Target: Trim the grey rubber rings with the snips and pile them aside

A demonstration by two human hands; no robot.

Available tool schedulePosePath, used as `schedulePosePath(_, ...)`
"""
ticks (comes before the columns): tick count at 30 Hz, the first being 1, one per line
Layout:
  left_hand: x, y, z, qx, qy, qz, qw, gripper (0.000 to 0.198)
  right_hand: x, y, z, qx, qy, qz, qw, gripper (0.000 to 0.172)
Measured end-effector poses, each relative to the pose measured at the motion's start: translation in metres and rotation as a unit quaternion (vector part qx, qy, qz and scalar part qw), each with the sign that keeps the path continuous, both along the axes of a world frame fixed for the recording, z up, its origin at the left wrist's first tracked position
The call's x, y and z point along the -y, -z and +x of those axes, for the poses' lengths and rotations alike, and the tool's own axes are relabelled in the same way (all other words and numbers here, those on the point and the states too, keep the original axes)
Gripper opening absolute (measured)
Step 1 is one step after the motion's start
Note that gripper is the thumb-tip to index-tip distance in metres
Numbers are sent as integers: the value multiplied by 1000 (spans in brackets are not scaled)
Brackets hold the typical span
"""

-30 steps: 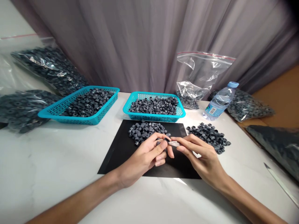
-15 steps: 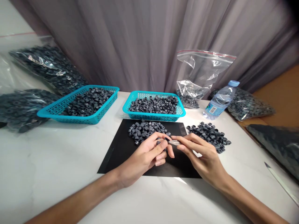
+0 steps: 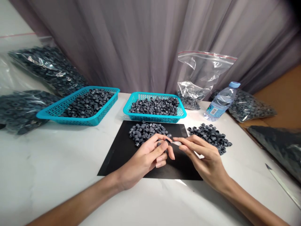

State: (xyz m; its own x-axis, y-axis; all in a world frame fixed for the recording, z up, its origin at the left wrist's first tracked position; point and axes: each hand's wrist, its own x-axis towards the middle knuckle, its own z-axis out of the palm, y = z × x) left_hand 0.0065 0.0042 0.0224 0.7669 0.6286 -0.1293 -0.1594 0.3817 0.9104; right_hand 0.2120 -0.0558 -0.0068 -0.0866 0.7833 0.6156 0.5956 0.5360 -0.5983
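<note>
Above a black mat [image 3: 115, 157], my left hand [image 3: 150, 153] pinches a small dark ring-shaped part [image 3: 167, 141] between thumb and forefinger, with another dark piece partly visible in its curled fingers. My right hand [image 3: 204, 153] grips a thin, pale blade-like tool [image 3: 176, 143], whose tip meets the pinched part. Behind my left hand a pile of grey cylindrical parts [image 3: 145, 131] lies on the mat. A second pile of dark parts [image 3: 215, 136] rests on the white table beyond my right hand.
Two blue baskets, one at the left [image 3: 94, 121] and one in the centre [image 3: 155, 118], hold many dark parts. A clear zip bag [image 3: 195, 72] and a water bottle [image 3: 221, 102] stand at the back right. Filled bags [image 3: 47, 69] lie at the left.
The pale tool has turned slightly in my right fingers against the dark part. Both hands stay in nearly the same place.
</note>
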Motion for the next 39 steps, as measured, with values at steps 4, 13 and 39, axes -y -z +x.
schedulePosePath(4,1,-3,0,-6,-4,1,1000,22,-1,1,2,-9,3,-9,1000,30)
schedulePosePath(13,0,-5,0,-2,-3,-7,1000,22,-1,2,3,-3,-27,-12,1000,36)
schedulePosePath(39,1,-8,0,7,-2,-23,1000,29,-2,2,2,-23,17,-26,999,33)
